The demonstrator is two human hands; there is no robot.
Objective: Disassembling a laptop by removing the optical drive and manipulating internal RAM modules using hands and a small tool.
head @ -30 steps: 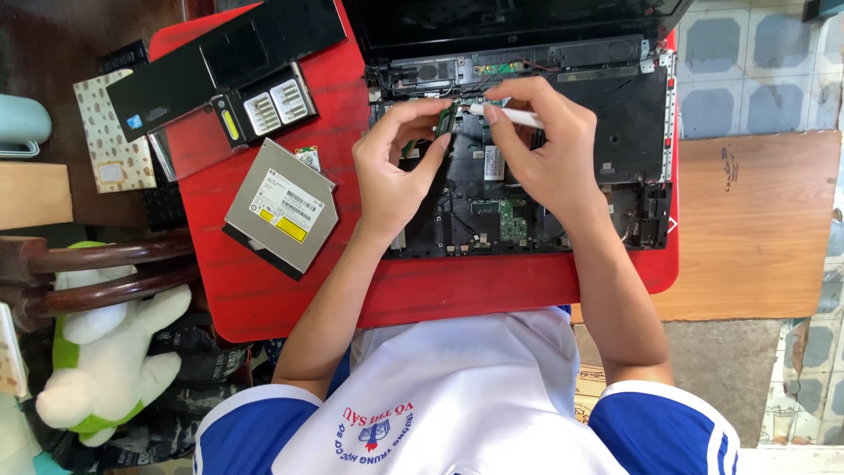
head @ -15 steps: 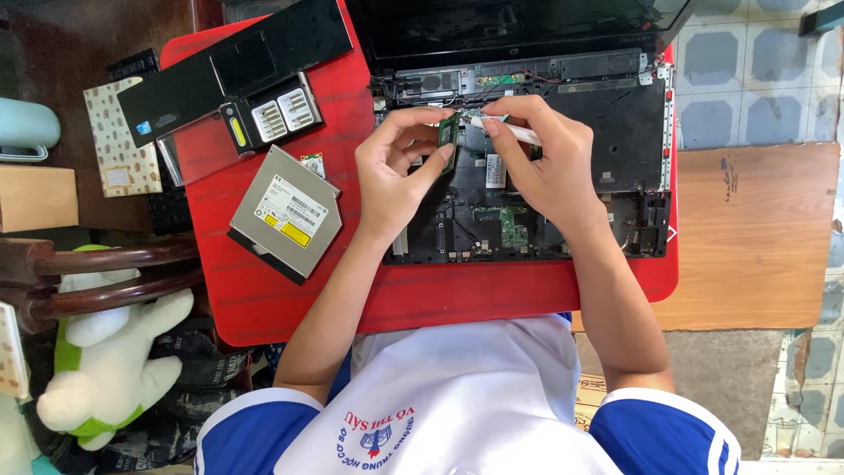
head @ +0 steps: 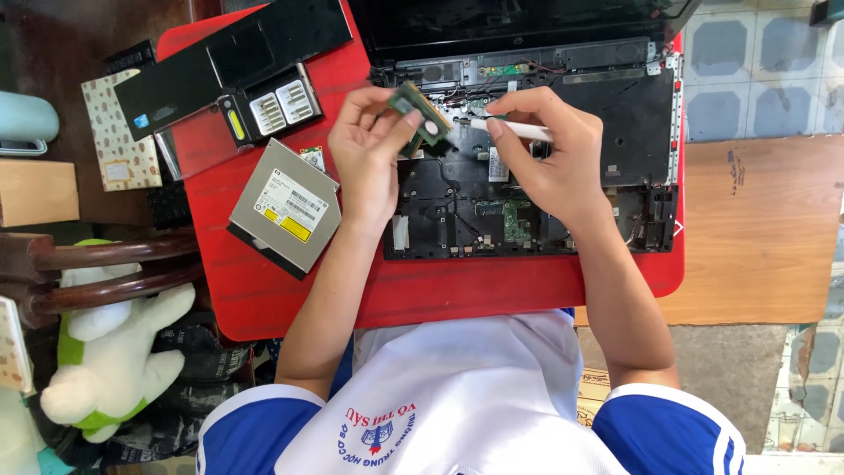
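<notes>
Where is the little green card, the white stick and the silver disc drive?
Green circuit card (head: 420,110), head view, its middle, pinched in the left hand.
White tool (head: 523,130), head view, its shaft, in the right hand.
Silver disc drive (head: 286,207), head view, its labelled top.

Home repair corner: opened laptop on red table, plush toy beside (tiled floor).

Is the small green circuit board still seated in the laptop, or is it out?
Out. The left hand holds the green board lifted, tilted above the opened laptop base.
</notes>
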